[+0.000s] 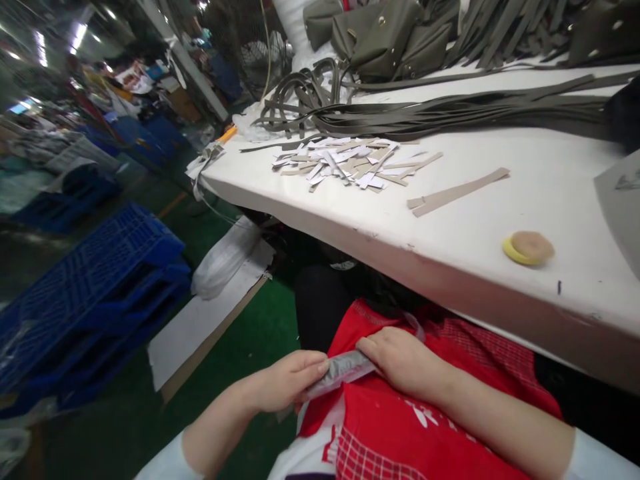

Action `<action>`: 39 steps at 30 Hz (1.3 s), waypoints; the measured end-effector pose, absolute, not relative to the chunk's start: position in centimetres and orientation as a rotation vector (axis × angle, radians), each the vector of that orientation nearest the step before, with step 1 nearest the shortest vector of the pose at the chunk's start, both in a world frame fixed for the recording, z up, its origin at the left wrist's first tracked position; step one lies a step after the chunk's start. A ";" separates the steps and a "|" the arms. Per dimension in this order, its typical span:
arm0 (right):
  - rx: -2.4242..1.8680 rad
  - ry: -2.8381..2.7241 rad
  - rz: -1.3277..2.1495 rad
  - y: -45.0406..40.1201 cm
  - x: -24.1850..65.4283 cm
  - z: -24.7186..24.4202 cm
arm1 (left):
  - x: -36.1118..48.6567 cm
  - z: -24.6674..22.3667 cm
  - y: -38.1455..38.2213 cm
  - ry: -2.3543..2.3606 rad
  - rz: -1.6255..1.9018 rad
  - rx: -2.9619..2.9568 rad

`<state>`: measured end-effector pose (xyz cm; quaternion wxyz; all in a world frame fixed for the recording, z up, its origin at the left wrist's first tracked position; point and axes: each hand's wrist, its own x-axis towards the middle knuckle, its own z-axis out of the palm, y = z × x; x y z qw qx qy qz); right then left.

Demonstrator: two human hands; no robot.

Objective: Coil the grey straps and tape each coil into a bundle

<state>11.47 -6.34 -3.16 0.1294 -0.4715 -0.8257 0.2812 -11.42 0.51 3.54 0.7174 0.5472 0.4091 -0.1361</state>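
A narrow grey bundle in clear plastic (pixel 345 371) is held between my two hands, over the red apron (pixel 395 427) on my lap. My left hand (pixel 287 379) pinches its left end with the thumb on top. Around the right end, the fingers of my right hand (pixel 400 357) are closed, with the knuckles up. Both hands are below the front edge of the white table (pixel 550 187).
Long dark straps (pixel 425 113), olive bags (pixel 375 40), a pile of paper strips (pixel 345 160), a beige strip (pixel 457 191) and tape rolls (pixel 529 247) lie on the table. Blue pallets (pixel 95 287) and cardboard (pixel 210 307) are at the left.
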 end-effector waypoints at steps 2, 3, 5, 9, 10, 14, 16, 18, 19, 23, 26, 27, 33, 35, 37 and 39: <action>-1.380 -2.412 0.759 -6.4 11.9 -3.0 | -11.1 3.5 0.3 0.896 -0.308 1.199; -1.390 -2.410 0.739 -6.4 12.1 -3.0 | -11.1 3.5 0.3 0.893 -0.308 1.194; -1.413 -2.400 0.710 -6.4 12.4 -3.1 | -11.0 3.5 0.5 0.902 -0.303 1.181; -1.434 -2.364 0.711 -6.4 13.2 -3.7 | -10.4 3.5 1.1 0.953 -0.317 1.163; -1.432 -2.353 0.721 -6.3 13.5 -3.8 | -10.1 3.5 1.3 0.961 -0.330 1.152; -1.423 -2.290 0.796 -5.9 14.8 -4.3 | -8.8 3.5 2.0 0.916 -0.379 1.017; -1.399 -2.219 0.889 -5.5 15.5 -4.6 | -8.1 3.8 2.3 0.847 -0.347 0.893; -1.345 -2.103 1.027 -5.3 16.1 -4.9 | -7.1 4.6 2.9 0.788 -0.232 0.783; -1.314 -2.033 1.101 -5.1 16.3 -5.0 | -6.4 5.1 3.3 0.777 -0.130 0.752; -1.151 -1.793 1.328 -4.6 16.3 -4.5 | -2.0 7.0 6.7 0.899 0.533 0.821; -1.018 -1.719 1.432 -4.2 15.8 -2.3 | 1.3 6.4 9.5 0.989 0.992 1.145; -0.984 -1.698 1.453 -4.1 15.8 -1.3 | 2.0 5.9 10.0 1.020 1.050 1.329; -0.780 -1.329 1.461 -3.7 18.1 2.8 | 1.5 3.2 7.9 0.977 0.437 2.153; -0.818 -1.122 1.533 -3.1 19.5 2.0 | 0.8 3.2 6.3 0.875 0.254 2.154; -0.949 -1.018 1.566 -2.1 20.9 0.5 | 0.4 3.2 5.0 0.828 0.131 2.088; -1.199 -1.091 1.468 -1.1 22.0 -0.9 | 0.3 3.0 4.3 0.901 0.089 1.936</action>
